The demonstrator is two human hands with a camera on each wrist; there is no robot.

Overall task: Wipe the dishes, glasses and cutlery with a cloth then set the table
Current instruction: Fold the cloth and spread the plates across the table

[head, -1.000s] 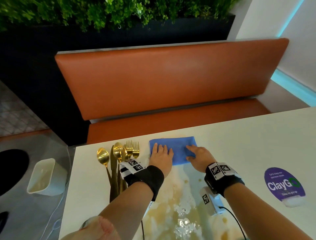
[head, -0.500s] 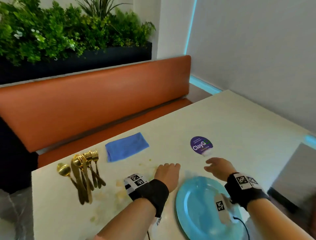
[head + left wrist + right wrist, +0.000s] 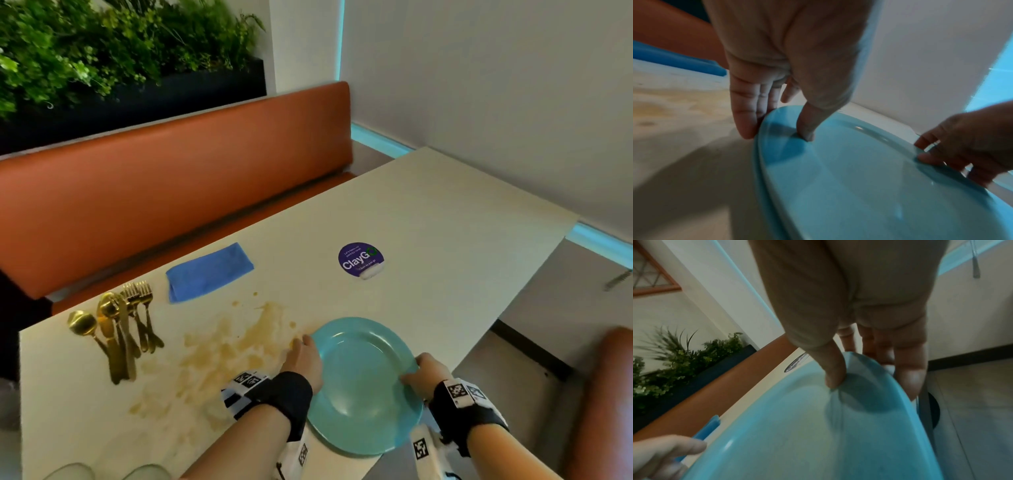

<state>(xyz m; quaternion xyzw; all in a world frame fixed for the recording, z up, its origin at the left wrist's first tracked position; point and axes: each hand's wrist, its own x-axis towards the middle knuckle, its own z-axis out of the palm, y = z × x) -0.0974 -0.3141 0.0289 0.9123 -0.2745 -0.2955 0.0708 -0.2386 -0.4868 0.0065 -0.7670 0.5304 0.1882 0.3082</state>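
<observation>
Holding a teal plate by opposite rims, the left hand and right hand are each pinching it, thumb on top and fingers curling underneath, probably to steady it for wiping. The plate is sitting between the two grips, overhanging the near edge of the surface. A folded blue cloth is lying well beyond the left grip, untouched. Gold cutlery is resting farther out to that grip's left. Brownish stains are spreading just beside the left grip. A purple sticker is sitting beyond both grips.
</observation>
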